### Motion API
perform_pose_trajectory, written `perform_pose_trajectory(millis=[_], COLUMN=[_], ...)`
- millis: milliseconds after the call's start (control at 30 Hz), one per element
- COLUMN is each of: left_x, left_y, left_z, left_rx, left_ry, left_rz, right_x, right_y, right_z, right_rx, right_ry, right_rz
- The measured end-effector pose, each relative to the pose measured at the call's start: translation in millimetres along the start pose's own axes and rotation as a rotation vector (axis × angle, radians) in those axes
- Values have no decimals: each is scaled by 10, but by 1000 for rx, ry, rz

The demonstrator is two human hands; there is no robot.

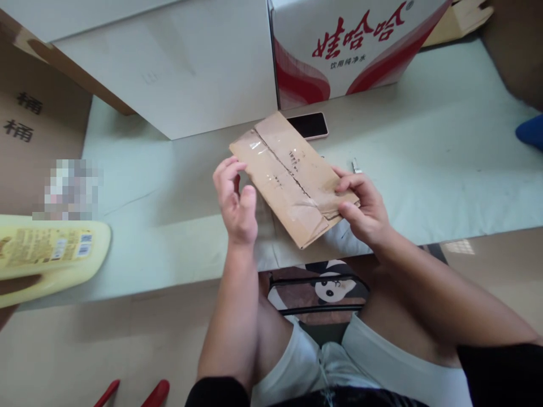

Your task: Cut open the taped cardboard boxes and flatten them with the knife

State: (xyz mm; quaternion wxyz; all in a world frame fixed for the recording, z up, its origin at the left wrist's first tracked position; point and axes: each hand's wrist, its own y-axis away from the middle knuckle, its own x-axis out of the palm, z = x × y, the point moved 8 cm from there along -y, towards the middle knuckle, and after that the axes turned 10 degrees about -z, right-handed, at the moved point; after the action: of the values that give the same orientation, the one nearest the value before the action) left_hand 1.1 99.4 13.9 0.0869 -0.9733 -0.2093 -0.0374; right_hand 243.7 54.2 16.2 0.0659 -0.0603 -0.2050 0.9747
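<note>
One taped cardboard parcel (292,178), probably light and stiff with slippery tape, is pinched at its corner by the right hand (362,206); the left hand (235,203) hovers spread beside it.

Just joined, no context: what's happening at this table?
A seated person holds a flat, taped cardboard parcel over the pale table. The right hand pinches its near right end; the left hand is open beside its left edge, fingers curled, not clearly touching. The tape looks intact along the seam. A dark phone lies behind the parcel, in front of a red-and-white carton.
</note>
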Motion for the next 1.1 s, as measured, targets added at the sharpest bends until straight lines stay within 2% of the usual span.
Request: perform_pose_trajectory(millis=[67, 100, 167, 433, 600, 700, 800, 833, 900, 1000, 1033, 1100], left_x=[162, 229, 305, 335, 331, 322, 324, 329, 335, 344, 351, 363], left_y=[146, 229, 326, 382, 403, 423, 433, 430, 418, 400, 397, 400], left_z=[-213, -258, -239, -231, -207, -218, -228, -223, -212, -196, -190, -190], left_rx=[355, 480, 558, 543, 598, 656, 683, 680, 675, 665, 659, 658], left_ry=[-160, -229, -311, -368, -439, -442, -393, -386, -389, -408, -416, -417], left_rz=[135, 187, 251, 340, 277, 235, 250, 260, 266, 252, 249, 247], right_x=[17, 20, 23, 25, 8, -203, -531, -621, -739, -793, -799, -806], right_y=[6, 7, 9, 6, 9, -41, -97, -97, -58, 29, 39, 28], right_z=[-15, -20, -30, -36, 39, 77, -39, -114, -286, -477, -495, -456], right_rx=[4, 3, -7, -52, -82, -90, 73, 160, 327, 479, 497, 509], right_ry=[-6, -9, -10, 29, 68, 226, 675, 839, 1087, 1229, 1231, 1160], right_rz=[3, 1, -2, 0, 0, -81, -159, -130, 7, 222, 246, 207])
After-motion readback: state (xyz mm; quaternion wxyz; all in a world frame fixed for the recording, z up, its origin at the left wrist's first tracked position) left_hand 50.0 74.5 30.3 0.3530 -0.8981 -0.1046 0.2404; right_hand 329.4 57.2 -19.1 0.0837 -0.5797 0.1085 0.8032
